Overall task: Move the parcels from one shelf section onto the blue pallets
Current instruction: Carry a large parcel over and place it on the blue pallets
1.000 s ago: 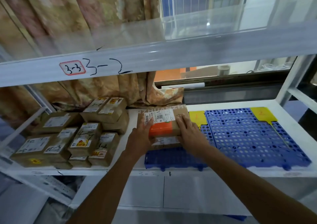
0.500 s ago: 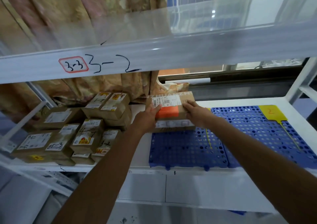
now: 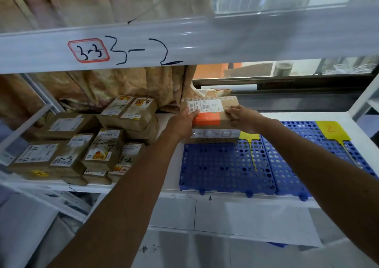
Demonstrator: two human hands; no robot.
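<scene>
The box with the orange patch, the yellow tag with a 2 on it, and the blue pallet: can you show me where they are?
box with the orange patch (image 3: 207,120), head view, on its orange patch.
yellow tag (image 3: 332,131), head view, on its flat head.
blue pallet (image 3: 217,165), head view, on its bare holed top.

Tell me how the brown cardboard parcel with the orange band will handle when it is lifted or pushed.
The brown cardboard parcel with the orange band looks stiff: its edges stay straight between both hands. Flat and boxy, it should not roll. On the perforated blue plastic pallet it may catch rather than slide.
</scene>
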